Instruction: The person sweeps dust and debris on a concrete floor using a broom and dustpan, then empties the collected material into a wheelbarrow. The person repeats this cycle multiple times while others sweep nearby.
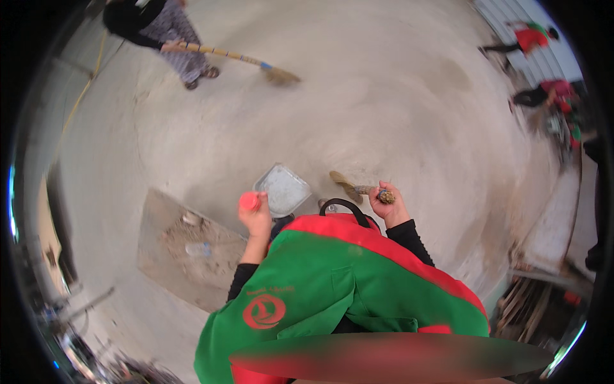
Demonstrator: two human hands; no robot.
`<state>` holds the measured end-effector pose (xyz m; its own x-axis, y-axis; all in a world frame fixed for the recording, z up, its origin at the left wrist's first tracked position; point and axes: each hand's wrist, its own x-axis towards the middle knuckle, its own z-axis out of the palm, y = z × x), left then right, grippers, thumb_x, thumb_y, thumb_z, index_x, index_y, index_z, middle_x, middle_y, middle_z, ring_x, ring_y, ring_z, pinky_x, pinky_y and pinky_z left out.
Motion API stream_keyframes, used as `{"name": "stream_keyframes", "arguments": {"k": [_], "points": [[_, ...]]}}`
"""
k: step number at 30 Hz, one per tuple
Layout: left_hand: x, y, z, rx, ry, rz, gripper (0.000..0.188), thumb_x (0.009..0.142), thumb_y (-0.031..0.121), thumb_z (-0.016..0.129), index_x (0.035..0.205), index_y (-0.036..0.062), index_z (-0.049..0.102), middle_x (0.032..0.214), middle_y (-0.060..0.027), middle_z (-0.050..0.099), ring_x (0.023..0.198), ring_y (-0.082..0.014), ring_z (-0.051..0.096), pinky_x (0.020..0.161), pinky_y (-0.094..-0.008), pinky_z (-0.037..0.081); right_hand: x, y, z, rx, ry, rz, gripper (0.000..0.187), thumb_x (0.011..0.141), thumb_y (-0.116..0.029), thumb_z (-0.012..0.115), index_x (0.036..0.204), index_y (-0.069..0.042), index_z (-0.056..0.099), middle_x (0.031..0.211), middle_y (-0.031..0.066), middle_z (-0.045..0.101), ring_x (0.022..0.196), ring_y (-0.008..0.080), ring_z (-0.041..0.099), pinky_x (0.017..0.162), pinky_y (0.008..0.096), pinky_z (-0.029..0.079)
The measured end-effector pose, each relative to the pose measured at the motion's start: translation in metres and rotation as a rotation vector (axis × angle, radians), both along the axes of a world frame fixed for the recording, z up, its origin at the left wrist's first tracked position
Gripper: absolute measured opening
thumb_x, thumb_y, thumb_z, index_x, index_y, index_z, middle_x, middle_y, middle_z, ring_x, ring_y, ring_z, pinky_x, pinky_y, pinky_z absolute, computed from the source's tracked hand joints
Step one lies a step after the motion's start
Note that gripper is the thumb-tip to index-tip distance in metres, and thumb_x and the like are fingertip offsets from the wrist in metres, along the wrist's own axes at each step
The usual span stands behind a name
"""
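My left hand (256, 220) is closed around the red-topped handle (249, 202) of a dustpan. The pale grey metal dustpan (283, 187) lies low in front of me, just beyond that hand, and most of its handle is hidden from above. In my right hand (395, 203) is a short broom, gripped near the top of its handle (385, 196). Its tan bristles (344, 182) point down to the floor, to the right of the dustpan and apart from it.
On my left stands a shallow grey bin (153, 240) holding dirt and a clear plastic bottle (197, 249). At the far left another person sweeps with a long-handled broom (233, 56). Two people in red are at the far right; stacked wood (523, 307) lies at the lower right.
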<state>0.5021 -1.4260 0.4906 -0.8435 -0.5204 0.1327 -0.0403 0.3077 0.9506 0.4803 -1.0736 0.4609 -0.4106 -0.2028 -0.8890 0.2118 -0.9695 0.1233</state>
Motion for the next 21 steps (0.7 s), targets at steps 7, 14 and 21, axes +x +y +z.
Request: {"name": "stream_keyframes", "arguments": {"k": [7,14,21], "points": [[0.053,0.033,-0.012,-0.017,0.022,0.088,0.019,0.075,0.017,0.072,0.073,0.0027,0.058,0.072,-0.0063,0.059,0.066,-0.0169,0.056,0.064,-0.0290,0.045,0.003,0.002,-0.044,0.065,-0.043,0.217,0.014,0.079,-0.005,0.055,0.081,-0.003,0.041,0.065,0.0064,0.048,0.055,0.0185,0.052,0.048,0.0263,0.050],[0.087,0.050,-0.040,-0.138,0.060,0.103,0.017,0.075,0.016,0.071,0.074,0.0047,0.059,0.072,-0.0074,0.059,0.065,-0.0194,0.056,0.062,-0.0294,0.046,-0.006,-0.001,-0.063,0.044,0.066,0.302,0.016,0.078,-0.005,0.055,0.083,-0.002,0.041,0.066,0.0071,0.048,0.054,0.0192,0.052,0.048,0.0279,0.050],[0.078,0.073,-0.037,0.038,0.016,0.191,0.018,0.077,0.016,0.070,0.073,0.0035,0.058,0.069,-0.0016,0.056,0.064,-0.0117,0.051,0.061,-0.0265,0.044,-0.007,0.003,-0.061,0.076,0.041,0.360,0.019,0.076,-0.007,0.057,0.085,-0.002,0.041,0.069,0.0085,0.049,0.055,0.0192,0.053,0.048,0.0282,0.050]]}}
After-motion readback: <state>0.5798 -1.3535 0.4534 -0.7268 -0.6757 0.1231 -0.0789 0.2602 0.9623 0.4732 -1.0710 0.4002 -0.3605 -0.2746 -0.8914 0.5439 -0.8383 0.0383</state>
